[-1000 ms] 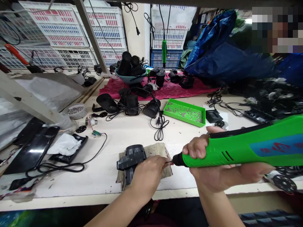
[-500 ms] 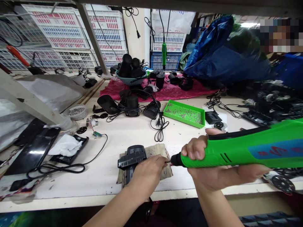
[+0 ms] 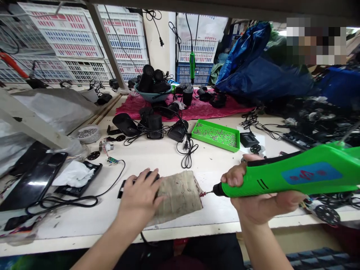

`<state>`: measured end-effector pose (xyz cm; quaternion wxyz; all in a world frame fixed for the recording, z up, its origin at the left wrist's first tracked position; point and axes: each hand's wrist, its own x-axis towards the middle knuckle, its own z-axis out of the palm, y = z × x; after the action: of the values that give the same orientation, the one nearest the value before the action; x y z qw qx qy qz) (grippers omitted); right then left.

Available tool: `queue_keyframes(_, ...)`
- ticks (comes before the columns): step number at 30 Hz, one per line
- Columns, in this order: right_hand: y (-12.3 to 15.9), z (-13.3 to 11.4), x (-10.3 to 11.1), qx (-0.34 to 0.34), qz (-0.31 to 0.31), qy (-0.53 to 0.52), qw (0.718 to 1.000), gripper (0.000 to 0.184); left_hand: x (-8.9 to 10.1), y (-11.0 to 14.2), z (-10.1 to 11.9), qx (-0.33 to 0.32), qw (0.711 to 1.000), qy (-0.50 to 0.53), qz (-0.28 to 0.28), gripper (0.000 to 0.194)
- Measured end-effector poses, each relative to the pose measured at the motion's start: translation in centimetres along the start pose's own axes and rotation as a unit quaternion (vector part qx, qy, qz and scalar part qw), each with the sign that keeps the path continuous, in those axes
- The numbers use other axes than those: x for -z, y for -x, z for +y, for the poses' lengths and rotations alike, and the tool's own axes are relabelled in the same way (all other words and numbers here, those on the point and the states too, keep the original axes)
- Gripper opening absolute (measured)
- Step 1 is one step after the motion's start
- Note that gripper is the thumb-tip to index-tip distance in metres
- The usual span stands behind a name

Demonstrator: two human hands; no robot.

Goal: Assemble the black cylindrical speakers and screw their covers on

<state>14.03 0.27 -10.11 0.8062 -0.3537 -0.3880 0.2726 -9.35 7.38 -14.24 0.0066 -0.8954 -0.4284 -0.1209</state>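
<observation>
Your left hand (image 3: 140,195) has moved left, away from the green screwdriver (image 3: 270,185), onto the black part (image 3: 122,189), lower left of centre; whether it grips is unclear. More cloth (image 3: 180,195) lies bare. Your right hand (image 3: 257,208), well apart, clasps the screwdriver, which seems idle.

Forward-and-down head view over bench (image 3: 154,156)

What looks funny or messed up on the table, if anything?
The folded cloth in front of the green electric screwdriver: it looks grubby, and its edge nearest the tool looks ragged and reddish.
</observation>
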Motion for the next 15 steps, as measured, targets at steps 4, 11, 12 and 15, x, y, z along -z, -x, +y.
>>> queue_keyframes(4,0.7,0.2,0.4,-0.016,-0.021,0.004,1.000,0.076,2.1,0.8,-4.1,0.047,0.992,0.070,-0.095,0.042)
queue_keyframes(11,1.2,0.8,0.3,-0.058,-0.040,-0.004,0.998,0.073,4.4,3.2,-8.9,0.073,0.941,0.299,-0.140,0.046)
queue_keyframes(12,1.2,0.8,0.1,-0.059,-0.042,-0.010,0.997,0.072,4.4,3.3,-9.3,0.079,0.927,0.338,-0.144,0.046)
queue_keyframes(15,1.3,1.0,-0.5,-0.061,-0.045,-0.010,0.997,0.070,3.9,3.5,-10.1,0.088,0.880,0.447,-0.137,0.043)
